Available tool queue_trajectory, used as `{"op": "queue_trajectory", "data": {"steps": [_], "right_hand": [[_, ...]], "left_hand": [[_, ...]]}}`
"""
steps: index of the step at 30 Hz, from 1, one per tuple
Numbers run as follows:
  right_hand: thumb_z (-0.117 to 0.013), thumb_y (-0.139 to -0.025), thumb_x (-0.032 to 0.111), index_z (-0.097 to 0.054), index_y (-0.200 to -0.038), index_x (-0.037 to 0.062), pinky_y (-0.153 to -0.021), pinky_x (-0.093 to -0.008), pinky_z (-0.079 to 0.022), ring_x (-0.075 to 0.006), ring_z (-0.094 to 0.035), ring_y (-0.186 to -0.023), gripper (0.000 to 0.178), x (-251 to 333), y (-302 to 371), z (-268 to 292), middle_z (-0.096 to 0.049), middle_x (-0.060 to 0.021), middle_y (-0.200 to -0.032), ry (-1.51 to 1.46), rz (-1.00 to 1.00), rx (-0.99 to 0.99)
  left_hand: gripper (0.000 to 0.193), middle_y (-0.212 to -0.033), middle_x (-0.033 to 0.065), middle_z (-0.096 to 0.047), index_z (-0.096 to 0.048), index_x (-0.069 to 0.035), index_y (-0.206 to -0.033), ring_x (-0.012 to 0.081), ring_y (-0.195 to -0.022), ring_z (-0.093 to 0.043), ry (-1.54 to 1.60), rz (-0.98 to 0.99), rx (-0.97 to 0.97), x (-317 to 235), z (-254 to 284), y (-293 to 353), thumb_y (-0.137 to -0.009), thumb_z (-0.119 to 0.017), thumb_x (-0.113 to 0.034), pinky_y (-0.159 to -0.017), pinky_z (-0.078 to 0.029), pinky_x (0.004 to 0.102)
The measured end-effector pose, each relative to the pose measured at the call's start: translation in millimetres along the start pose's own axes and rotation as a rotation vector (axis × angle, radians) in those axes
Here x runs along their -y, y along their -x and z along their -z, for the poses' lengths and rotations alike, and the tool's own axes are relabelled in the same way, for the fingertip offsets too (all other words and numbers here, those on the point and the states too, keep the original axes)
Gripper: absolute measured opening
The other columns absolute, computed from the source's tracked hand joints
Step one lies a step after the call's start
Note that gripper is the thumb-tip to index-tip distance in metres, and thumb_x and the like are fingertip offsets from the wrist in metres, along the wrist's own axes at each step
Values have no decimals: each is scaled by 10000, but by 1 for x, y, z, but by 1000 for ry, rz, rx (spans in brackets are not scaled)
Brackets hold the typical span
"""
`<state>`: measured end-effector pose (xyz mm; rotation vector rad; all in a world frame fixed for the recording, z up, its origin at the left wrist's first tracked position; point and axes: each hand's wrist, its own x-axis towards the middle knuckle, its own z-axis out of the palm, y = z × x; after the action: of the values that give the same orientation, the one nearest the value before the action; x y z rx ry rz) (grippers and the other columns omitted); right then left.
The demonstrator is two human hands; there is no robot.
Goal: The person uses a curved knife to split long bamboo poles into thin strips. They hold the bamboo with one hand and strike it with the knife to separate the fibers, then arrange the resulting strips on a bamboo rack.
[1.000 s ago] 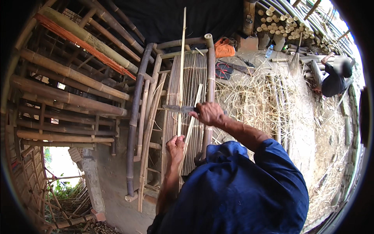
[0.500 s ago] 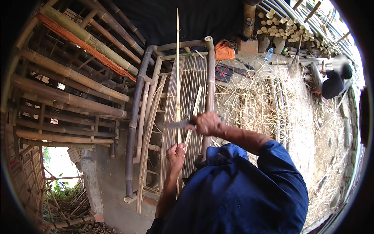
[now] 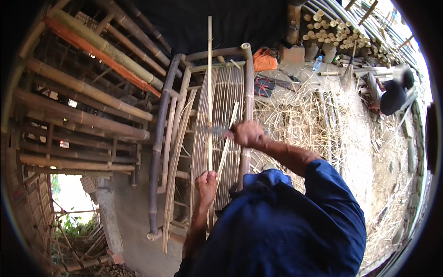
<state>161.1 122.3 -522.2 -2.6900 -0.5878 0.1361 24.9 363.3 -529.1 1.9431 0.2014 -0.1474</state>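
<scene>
Bamboo strip (image 3: 210, 83) in left grip (image 3: 206, 183)

The strip (image 3: 209, 87) is cream, the bench (image 3: 231, 87) striped brown, the shirt (image 3: 286, 226) blue.

Grey metal blade (image 3: 220, 130) farther up pale bamboo strip (image 3: 210, 83)
Right hand (image 3: 248, 135) is farther forward than half a second ago.

pale strip (image 3: 210, 92): long, slender, pointing away | knife (image 3: 218, 130): blade blurred, crosswise to strip
</scene>
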Motion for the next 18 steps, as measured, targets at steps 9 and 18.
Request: {"op": "queue_trajectory", "data": {"steps": [9,18], "right_hand": [[-331,-923,752,-695,-1058,76,-468,-399,-498,-234,-605,-525,779,21,4,27,-651,-144,-672,-56,95,41],[-234,-950,744,-665,-1015,139,-321,-334,-330,-79,-405,-392,746,13,-21,35,-588,-65,-622,56,126,80]], "left_hand": [[288,-567,-24,-468,-634,-32,-810,57,-506,-412,-5,99,-36,-11,8,27,-1003,-545,-226,-484,-338,266],[335,-561,-65,-416,-598,-63,-840,19,-468,-360,36,-18,30,4,16,57,-1027,-529,-333,-414,-270,227]]}}
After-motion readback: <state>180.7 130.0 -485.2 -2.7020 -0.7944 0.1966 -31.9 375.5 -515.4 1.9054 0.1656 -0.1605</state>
